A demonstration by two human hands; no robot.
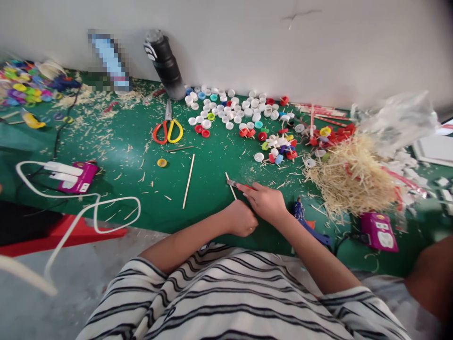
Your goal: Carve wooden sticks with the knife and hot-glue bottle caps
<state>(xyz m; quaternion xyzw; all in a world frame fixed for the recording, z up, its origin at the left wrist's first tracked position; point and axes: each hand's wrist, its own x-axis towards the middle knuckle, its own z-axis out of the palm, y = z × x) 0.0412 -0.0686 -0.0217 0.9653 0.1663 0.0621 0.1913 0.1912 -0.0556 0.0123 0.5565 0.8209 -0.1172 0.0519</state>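
My left hand (242,218) is closed round the lower end of a thin wooden stick (230,185) that points up and to the left over the green mat. My right hand (264,200) grips a red-handled knife (236,185) with its blade laid against that stick. The two hands touch near the front edge of the mat. A second, longer wooden stick (188,181) lies loose to the left of my hands.
Scissors (167,127) with red and yellow handles, a spread of bottle caps (233,113), a pile of wood shavings (352,177), a blue glue gun (307,224), two pink power boxes (76,177), a white cable (95,212) and a dark bottle (164,61) lie on the mat (120,146).
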